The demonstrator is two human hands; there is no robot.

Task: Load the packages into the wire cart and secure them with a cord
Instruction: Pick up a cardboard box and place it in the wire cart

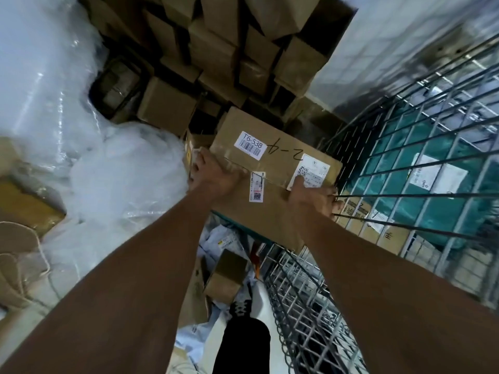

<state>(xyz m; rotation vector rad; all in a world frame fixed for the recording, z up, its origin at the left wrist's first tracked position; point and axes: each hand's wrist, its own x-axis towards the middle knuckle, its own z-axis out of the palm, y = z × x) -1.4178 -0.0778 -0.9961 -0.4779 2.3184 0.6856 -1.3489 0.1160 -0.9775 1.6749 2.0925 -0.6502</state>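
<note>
Cardboard box (272, 157) held up in both hands, just left of the wire cart (421, 168). Long axis runs from upper left to lower right across the view; the labelled top face tilts toward the camera. White barcode sticker (250, 145) reading "T6-538" sits near its far left end; handwritten "2-4" appears upside down mid-face; a white shipping label (310, 170) lies at the right end, and a narrow label (257, 186) wraps over the near edge.

Left hand (213, 174) grips the near left corner, fingers curled round the box edge. Right hand (313, 197) grips the near right corner, thumb lying on the shipping label, fingers curled underneath; fingertips hidden.

Wire cart stands to the right, its dark mesh side (405, 147) close to the box's right end. Inside it: a green wrapped package (432, 157) with a white label, and beneath it a brown printed carton (378, 225).

Stack of brown boxes (229, 49) beyond. Clear plastic wrap (81, 130) bunched at left. Small boxes and pale mailer bags (226, 265) lie on the floor below the arms. Blur softens the cart's upper part.
</note>
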